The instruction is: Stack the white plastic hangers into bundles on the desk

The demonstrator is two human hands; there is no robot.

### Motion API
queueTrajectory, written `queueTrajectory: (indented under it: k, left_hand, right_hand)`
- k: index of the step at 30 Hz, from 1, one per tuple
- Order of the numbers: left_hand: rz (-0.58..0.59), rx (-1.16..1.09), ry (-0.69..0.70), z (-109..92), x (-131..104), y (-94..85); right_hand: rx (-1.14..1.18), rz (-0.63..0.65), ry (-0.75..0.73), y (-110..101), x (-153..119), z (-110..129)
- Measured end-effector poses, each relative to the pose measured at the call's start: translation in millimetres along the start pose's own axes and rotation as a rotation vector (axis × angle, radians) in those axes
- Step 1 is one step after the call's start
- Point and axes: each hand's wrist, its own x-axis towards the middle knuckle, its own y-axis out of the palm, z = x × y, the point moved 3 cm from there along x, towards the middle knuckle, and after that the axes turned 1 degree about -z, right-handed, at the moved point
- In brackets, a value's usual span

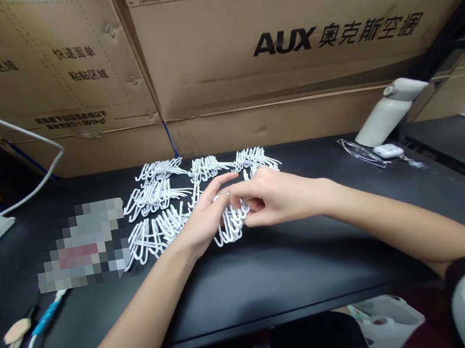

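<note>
Backdrop: AUX carton [286,68] behind black tabletop [256,284].
White hooks [159,196]: several clusters in rows, rear centre-left of tabletop.
Front bunch [230,234]: more hooks, between both hands.
Left hand [208,219]: fingers bent over the bunch; grip partly hidden, pinch unclear.
Right hand [270,197]: fingers curled at the bunch; whether its grip pinches any is hidden.

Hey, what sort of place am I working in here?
Probably a stockroom or improvised work area: a large AUX carton stands at the back of a black table, where white hooks lie in clusters.
</note>
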Motion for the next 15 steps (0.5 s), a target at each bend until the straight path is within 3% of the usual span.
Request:
queueTrajectory:
  k: [5,11,15]
  left_hand:
    - [-0.039,-0.150,-0.099,0,1,-2.0]
    - [-0.039,-0.123,-0.116,-3,1,-0.2]
    - [0.047,-0.146,-0.108,-1,-1,0.7]
  right_hand:
    - [-0.025,0.015,-0.085,-3,-1,6]
    - [-0.172,0.047,-0.176,0,-2,14]
    - [-0.203,0.069,-0.240,2,-2,16]
